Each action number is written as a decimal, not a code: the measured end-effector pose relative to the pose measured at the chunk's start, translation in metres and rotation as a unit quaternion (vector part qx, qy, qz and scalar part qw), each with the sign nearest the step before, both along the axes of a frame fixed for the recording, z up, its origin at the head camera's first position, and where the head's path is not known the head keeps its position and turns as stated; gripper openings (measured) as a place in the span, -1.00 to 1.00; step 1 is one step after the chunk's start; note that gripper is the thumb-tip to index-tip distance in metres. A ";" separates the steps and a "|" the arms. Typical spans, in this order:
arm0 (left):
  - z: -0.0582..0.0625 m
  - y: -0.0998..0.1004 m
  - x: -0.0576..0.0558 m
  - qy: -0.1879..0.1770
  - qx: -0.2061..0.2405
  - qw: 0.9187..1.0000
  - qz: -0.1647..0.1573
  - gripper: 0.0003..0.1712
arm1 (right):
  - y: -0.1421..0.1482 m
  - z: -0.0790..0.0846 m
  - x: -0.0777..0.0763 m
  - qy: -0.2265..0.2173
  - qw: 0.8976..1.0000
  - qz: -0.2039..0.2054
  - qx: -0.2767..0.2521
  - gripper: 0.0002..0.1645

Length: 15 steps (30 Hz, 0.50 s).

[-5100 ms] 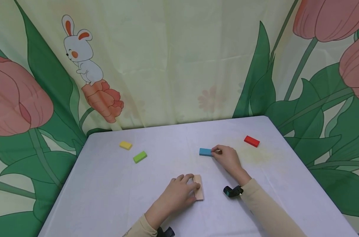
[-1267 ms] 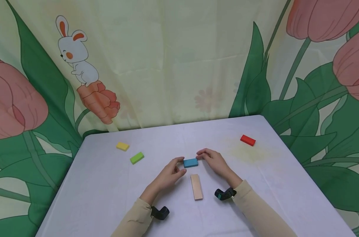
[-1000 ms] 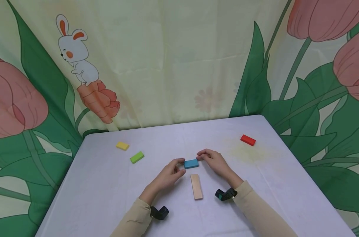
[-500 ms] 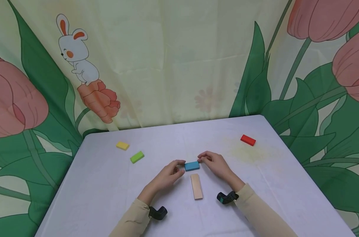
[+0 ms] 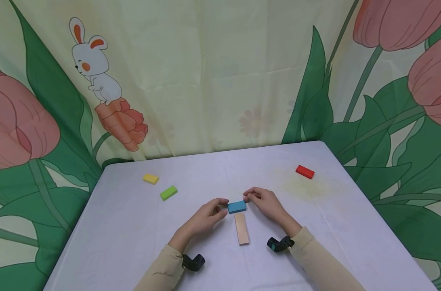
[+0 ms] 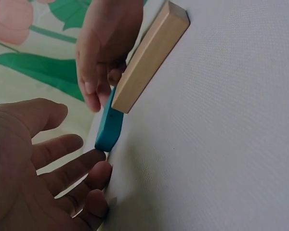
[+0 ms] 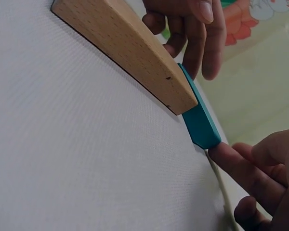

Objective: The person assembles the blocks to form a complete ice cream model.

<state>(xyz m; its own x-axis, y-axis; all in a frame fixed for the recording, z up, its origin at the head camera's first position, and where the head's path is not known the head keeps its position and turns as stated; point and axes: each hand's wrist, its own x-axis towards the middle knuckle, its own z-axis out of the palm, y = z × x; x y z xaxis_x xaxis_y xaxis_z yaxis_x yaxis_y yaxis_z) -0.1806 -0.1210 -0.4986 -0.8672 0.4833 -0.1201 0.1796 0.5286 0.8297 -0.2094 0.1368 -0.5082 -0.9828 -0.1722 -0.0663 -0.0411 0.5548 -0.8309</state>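
Observation:
A blue wooden block lies crosswise on the table just beyond the far end of a plain wooden block. My left hand is at its left end, thumb spread from the loosely bent fingers. One fingertip meets that end in the left wrist view, where the blue block shows past the plain block. From the other side, a finger of my right hand touches the right end. In the right wrist view this finger reaches the blue block's corner, with the thumb apart from it.
A yellow block and a green block lie at the left on the white-covered table. Farther right is a red block. A printed curtain with tulips and a rabbit hangs behind the table.
My right hand has left its pinch on the blue block, and my left hand has let go of the plain block. Between both hands, the blue block has slid left, then toward me.

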 end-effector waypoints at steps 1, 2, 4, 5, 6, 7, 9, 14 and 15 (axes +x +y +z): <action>0.000 0.000 0.000 0.000 -0.001 1.000 -0.001 -0.47 | 0.000 0.000 0.000 -0.001 1.000 -0.001 0.000 -0.74; 0.000 0.000 0.000 0.000 -0.002 1.000 -0.003 -0.47 | 0.000 -0.001 0.000 -0.002 1.000 -0.001 0.001 -0.74; -0.001 0.000 0.000 -0.001 -0.004 1.000 -0.004 -0.47 | 0.000 -0.001 0.000 -0.003 1.000 0.000 0.004 -0.74; -0.001 -0.001 0.000 -0.001 -0.004 1.000 -0.004 -0.47 | 0.001 -0.001 0.000 -0.004 1.000 0.001 0.005 -0.74; -0.002 -0.001 0.000 -0.001 -0.004 1.000 -0.005 -0.47 | 0.001 -0.002 0.000 -0.006 1.000 0.002 0.005 -0.74; -0.003 -0.001 0.000 0.000 -0.005 1.000 -0.005 -0.47 | 0.001 -0.002 0.000 -0.007 1.000 0.002 0.007 -0.74; -0.003 -0.001 0.000 0.002 -0.005 1.000 -0.007 -0.47 | 0.001 -0.002 0.000 -0.008 1.000 0.003 0.007 -0.74; -0.002 0.000 0.002 0.006 -0.007 1.000 -0.008 -0.49 | 0.001 -0.003 0.001 -0.004 1.000 0.007 0.007 -0.74; -0.001 0.000 0.002 0.006 -0.008 1.000 -0.008 -0.49 | 0.001 -0.003 0.001 -0.003 1.000 0.007 0.006 -0.74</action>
<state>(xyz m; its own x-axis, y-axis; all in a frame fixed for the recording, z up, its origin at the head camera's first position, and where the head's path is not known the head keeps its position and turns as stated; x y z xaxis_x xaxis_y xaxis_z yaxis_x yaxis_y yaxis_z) -0.1784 -0.1213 -0.5000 -0.8606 0.4956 -0.1173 0.1989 0.5390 0.8185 -0.2085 0.1383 -0.5114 -0.9798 -0.1852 -0.0747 -0.0438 0.5642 -0.8245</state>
